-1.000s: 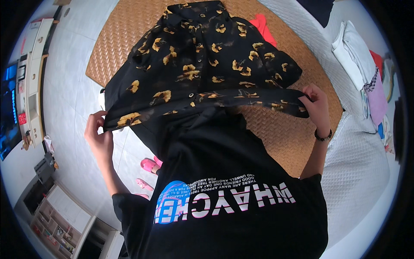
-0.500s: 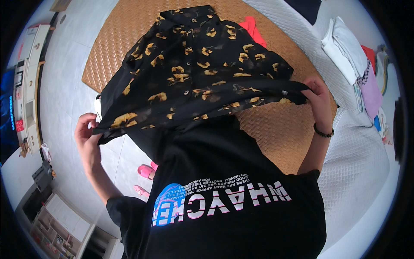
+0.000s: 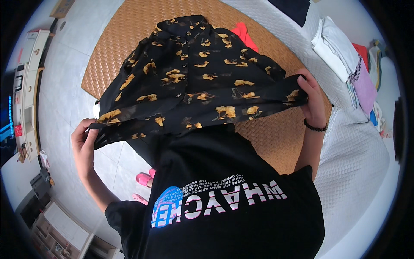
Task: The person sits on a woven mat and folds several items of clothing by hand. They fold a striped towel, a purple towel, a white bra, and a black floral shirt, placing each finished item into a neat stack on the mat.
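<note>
A black shirt [image 3: 189, 82] with yellow-gold blotches is stretched out in the air in front of the person, above a woven mat [image 3: 142, 26]. Its collar end points away from the person, and its near edge is pulled wide between the two hands. The cloth sags a little in the middle and hangs just over the front of the person's black T-shirt [image 3: 215, 207], which carries pale lettering.

The left hand [image 3: 84, 144] is closed on the shirt's left corner, thumb on top, fingers curled under the hem. The right hand [image 3: 312, 101] is closed on the right corner, the fabric bunched in its grip; a dark bead bracelet [image 3: 315, 127] sits on that wrist.

A red garment [image 3: 243, 34] lies on the mat just past the shirt, partly covered by it. The mat lies on a pale tiled floor [image 3: 64, 90]. Right of the mat is a white quilted bed [image 3: 362, 151], and on it a stack of folded clothes [image 3: 340, 52], white on top with pink and red pieces beside it. Pink slippers [image 3: 144, 179] show on the floor below the shirt, near the person's left side. A white cabinet [image 3: 28, 86] stands along the left edge, well apart from the hands.
</note>
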Demonstrator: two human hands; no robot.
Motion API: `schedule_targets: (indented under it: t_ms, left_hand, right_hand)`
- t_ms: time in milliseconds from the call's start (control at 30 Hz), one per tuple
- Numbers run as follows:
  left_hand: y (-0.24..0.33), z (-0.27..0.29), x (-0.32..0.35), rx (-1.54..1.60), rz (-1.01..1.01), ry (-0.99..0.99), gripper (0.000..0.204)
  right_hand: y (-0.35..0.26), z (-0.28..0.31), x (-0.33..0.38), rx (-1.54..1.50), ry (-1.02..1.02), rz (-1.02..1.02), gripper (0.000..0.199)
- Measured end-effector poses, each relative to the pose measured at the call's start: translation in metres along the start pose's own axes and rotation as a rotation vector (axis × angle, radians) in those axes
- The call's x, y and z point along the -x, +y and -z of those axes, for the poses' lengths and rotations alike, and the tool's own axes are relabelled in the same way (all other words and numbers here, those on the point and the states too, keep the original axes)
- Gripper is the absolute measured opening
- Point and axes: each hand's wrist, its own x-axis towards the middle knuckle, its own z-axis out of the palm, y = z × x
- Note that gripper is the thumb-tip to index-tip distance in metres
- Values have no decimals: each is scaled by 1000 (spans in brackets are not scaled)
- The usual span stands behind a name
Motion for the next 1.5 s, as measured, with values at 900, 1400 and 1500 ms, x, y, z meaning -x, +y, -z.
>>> schedule_targets:
  t_ms: [900, 1400, 1500]
  left_hand:
    - [-33, -54, 40, -448, 13, -345, 17]
    - [-5, -148, -39, -499, -243, -472, 27]
    - [0, -183, -71, -356, -290, -564, 28]
  right_hand:
    - [66, -24, 8, 838, -263, -13, 16]
    - [155, 112, -122, 1344, 507, 25, 58]
    - [155, 139, -138, 1442, 257, -126, 38]
